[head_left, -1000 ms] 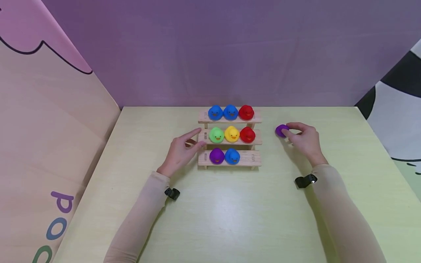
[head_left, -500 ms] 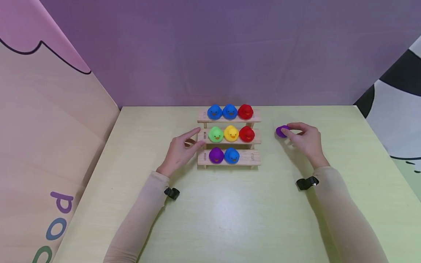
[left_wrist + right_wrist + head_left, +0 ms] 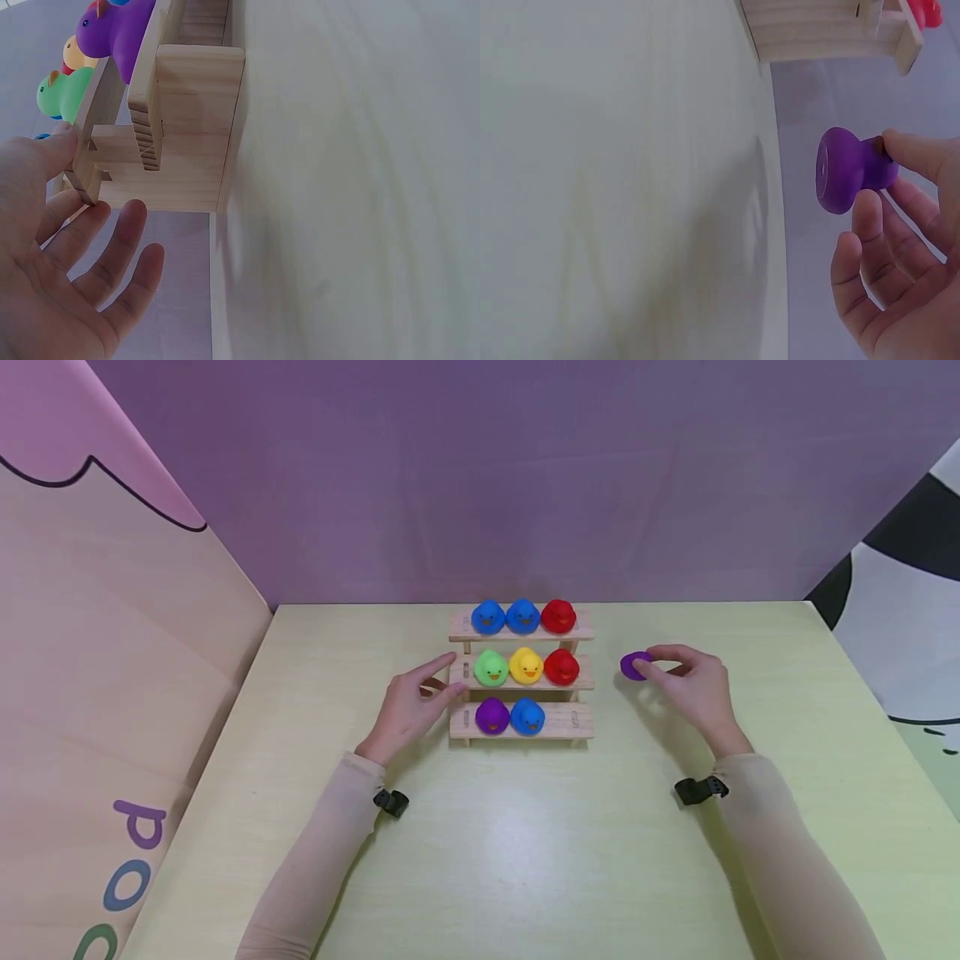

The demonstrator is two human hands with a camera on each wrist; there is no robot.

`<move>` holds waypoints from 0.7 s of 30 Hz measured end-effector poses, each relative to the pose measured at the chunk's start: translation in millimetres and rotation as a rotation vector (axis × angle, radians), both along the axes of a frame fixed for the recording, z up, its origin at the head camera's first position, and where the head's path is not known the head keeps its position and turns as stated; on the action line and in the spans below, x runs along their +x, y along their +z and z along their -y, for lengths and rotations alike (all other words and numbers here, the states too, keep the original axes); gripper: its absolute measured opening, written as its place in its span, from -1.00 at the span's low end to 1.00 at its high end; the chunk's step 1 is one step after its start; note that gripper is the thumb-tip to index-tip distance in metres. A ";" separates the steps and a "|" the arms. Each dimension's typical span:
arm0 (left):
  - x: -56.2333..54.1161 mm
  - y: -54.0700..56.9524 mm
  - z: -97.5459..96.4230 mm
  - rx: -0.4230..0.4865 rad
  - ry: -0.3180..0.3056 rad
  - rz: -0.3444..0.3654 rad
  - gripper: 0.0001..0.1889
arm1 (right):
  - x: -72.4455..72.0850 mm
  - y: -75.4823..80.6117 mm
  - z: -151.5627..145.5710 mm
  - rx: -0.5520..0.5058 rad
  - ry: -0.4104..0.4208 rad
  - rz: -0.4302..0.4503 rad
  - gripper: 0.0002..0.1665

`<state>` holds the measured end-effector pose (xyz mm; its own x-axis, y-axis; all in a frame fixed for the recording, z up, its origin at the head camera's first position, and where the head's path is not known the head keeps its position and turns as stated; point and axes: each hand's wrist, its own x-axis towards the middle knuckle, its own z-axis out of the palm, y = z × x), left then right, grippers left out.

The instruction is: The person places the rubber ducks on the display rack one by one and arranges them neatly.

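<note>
A three-step wooden rack [image 3: 564, 723] bears several toy ducks in rows. My left hand [image 3: 408, 708] grips the left end of its middle step; in the left wrist view the thumb lies on top and fingers are under the plank. To the right of the rack, my right hand [image 3: 697, 689] pinches a purple duck [image 3: 844, 171] by its head, above the table, with the flat base turned to the left. On the bottom step sit another purple duck [image 3: 492, 716] and a blue duck [image 3: 527, 717], at the left and middle.
The middle step carries a green duck [image 3: 491, 668], a yellow duck [image 3: 526, 666] and a red duck [image 3: 562, 667]. Two blue ducks and a red duck [image 3: 558, 617] top the rack, close to the purple back wall [image 3: 480, 485]. A pale table [image 3: 517, 852] lies underneath.
My right hand has shifted slightly left and nearer with the purple duck. The left hand keeps its hold on the rack, and the ducks on the steps stay put.
</note>
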<state>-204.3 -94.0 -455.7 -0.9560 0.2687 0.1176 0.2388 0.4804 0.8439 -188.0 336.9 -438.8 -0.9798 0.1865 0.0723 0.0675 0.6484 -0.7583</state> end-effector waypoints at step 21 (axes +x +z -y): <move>0.6 -0.5 -1.1 0.000 0.010 -0.015 -0.38 | 19.7 7.8 21.2 0.001 0.034 -0.031 -0.38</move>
<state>-203.8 -92.9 -456.2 -0.9569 0.2589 0.1317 0.2464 0.4832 0.8401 -168.3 315.7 -430.9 -0.9828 0.1533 0.1033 0.0218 0.6508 -0.7589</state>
